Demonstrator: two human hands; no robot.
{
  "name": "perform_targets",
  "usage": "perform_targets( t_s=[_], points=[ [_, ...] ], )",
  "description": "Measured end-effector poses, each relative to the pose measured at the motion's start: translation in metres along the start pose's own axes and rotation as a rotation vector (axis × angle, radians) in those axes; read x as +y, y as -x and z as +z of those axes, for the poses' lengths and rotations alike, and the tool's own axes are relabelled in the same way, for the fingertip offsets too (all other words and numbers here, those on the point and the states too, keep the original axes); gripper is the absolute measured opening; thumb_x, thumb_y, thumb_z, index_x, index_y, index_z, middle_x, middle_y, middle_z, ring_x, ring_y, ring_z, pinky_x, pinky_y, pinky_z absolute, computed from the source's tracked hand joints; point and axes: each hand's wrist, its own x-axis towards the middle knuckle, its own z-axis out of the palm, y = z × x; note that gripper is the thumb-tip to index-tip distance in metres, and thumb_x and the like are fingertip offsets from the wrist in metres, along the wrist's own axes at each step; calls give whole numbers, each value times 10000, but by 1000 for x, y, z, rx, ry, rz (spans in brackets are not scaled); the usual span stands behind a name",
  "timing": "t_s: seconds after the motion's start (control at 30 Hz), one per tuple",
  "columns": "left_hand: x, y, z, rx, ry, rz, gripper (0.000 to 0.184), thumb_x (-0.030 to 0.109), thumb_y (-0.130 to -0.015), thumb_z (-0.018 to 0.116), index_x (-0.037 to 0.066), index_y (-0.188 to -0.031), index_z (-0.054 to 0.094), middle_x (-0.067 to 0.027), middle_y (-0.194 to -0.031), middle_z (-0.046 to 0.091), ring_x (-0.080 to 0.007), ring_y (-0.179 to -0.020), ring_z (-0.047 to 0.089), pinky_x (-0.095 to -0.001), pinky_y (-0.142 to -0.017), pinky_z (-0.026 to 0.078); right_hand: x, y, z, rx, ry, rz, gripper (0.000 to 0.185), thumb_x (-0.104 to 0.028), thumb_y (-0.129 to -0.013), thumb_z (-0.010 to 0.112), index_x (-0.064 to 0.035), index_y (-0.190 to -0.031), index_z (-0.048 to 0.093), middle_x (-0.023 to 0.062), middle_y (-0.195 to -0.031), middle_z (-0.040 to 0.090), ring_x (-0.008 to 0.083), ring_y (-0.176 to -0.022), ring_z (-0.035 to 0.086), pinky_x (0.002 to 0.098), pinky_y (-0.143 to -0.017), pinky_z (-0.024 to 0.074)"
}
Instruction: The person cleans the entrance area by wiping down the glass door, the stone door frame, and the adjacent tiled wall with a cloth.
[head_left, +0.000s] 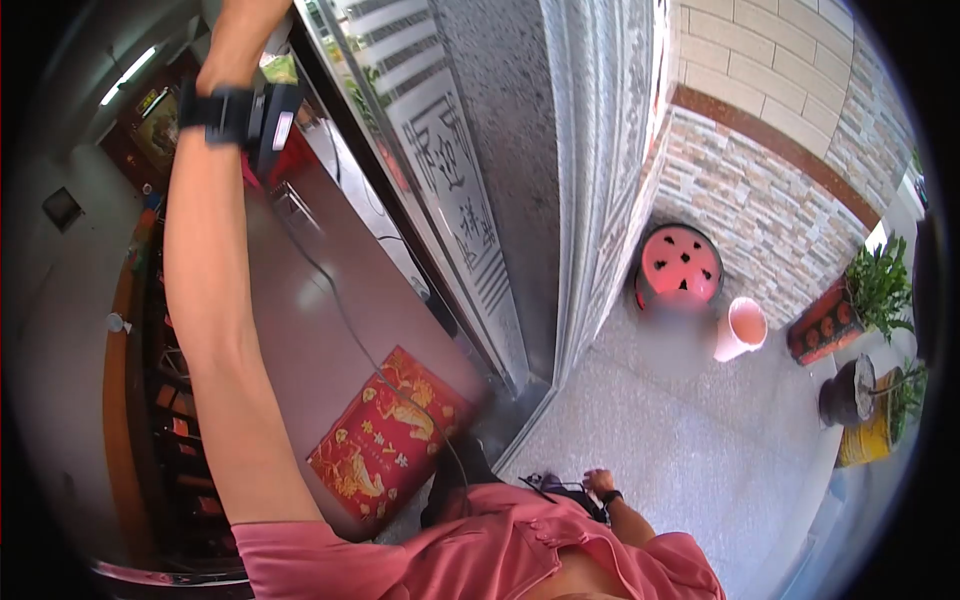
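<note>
My left arm stretches up along the left side. Only the base of my left hand shows at the top edge; its fingers are cut off by the frame, so whatever it holds is hidden. A black device is strapped to that wrist. Close by stands a glass door panel with white stripes and characters. My right hand hangs low beside my waist, small in view, its fingers seemingly apart and holding nothing visible. Next to it lie a dark pouch and cords at my waist. A thin dark cable runs down across the view.
A red patterned doormat lies inside the doorway. Outside, a red round basin with dark marks, a pink bucket and several potted plants stand by the brick-tiled wall. A row of dark furniture lines the room's left side.
</note>
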Motion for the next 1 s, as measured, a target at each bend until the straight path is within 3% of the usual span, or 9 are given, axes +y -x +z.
perform_targets(
  t_s=[0.03,0.07,0.17,0.23,0.33,0.63,0.73,0.8,1.0],
  points=[
    [6,20,-5,11,-6,23,401,92,-822,542,-31,-1190,445,-248,-1124,520,-392,-1091,497,-433,-963,394,-71,18,-29,-44,-372,462,263,-239,-819,520,-95,-923,713,88,-769,704,209,-710,685,352,-678,553],
    [15,39,-12,20,-10,48,390,90,-819,539,-27,-1182,457,-245,-1114,531,-386,-1085,507,-426,-959,399,-70,19,-31,-70,-287,402,335,-177,-889,421,44,-1022,635,162,-837,682,226,-689,663,351,-592,552],
    [54,87,-58,-381,-45,-120,587,96,-814,621,-1,-1323,346,-296,-1195,468,-464,-1109,472,-454,-933,405,-92,46,-39,-56,-342,471,314,-225,-891,470,-3,-1015,653,111,-823,688,215,-704,670,336,-599,546],
    [73,113,-83,-528,102,-145,800,25,-703,670,-30,-1380,248,-303,-1235,422,-496,-1085,464,-490,-936,392,-48,45,-28,-91,-331,415,306,-271,-879,518,-34,-1005,666,89,-824,695,219,-727,675,344,-621,544],
    [106,160,-115,-658,86,-193,830,-33,-637,697,-66,-1356,282,-287,-1151,429,-469,-1031,491,-460,-882,428,-11,51,-22,-219,936,-176,294,-433,-853,543,-201,-947,697,27,-941,691,211,-917,652,392,-725,507],
    [117,169,-170,-1021,444,-492,590,-40,-691,618,-16,-1249,428,-218,-1125,482,-408,-954,554,-431,-816,466,67,-15,3,-308,910,-158,394,-543,-826,532,-273,-1065,692,6,-1101,681,231,-1012,645,387,-823,517],
    [110,144,-176,-900,686,-726,454,-1,-740,598,-43,-1180,492,-209,-1056,581,-343,-956,609,-379,-831,472,51,-25,6,-303,850,-63,399,-544,-819,532,-270,-1065,688,23,-1083,683,247,-999,647,398,-821,517],
    [96,122,-173,-910,673,-1053,361,33,-801,547,-57,-1151,548,-107,-991,654,-152,-919,608,-291,-823,472,30,-38,0,-305,834,-50,389,-529,-816,533,-264,-1054,688,28,-1073,683,250,-990,647,401,-817,517],
    [43,0,-126,-390,960,-1203,279,77,-841,491,-27,-1074,605,-72,-961,653,-151,-800,632,-293,-729,516,-9,-57,-6,-301,824,-58,356,-484,-806,536,-244,-1022,687,43,-1042,684,258,-963,649,408,-803,519]
  ],
)
